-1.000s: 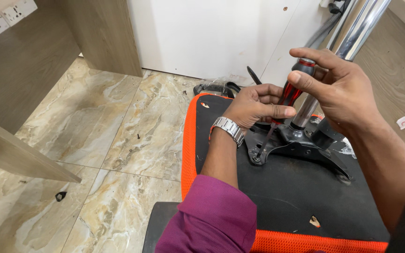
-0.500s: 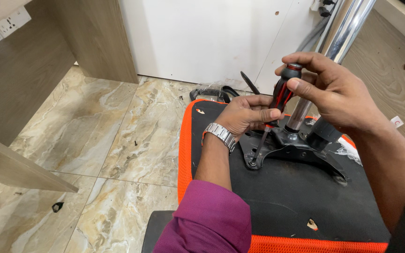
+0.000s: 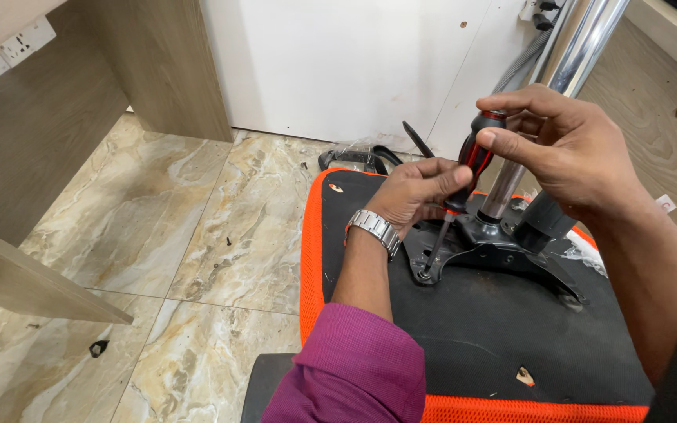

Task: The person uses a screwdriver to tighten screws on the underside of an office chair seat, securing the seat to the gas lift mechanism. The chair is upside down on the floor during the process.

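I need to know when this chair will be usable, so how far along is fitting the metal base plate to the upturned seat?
Done: the black mechanism plate sits on the seat underside, with the chrome column standing in it. In hand: the right hand holds the red-and-black screwdriver, the left hand steadies its shaft, and the tip sits in the front-left hole. Left: the other corners' screws cannot be judged here.

Screwdriver (image 3: 464,184) on bracket (image 3: 483,247), atop seat (image 3: 472,329)
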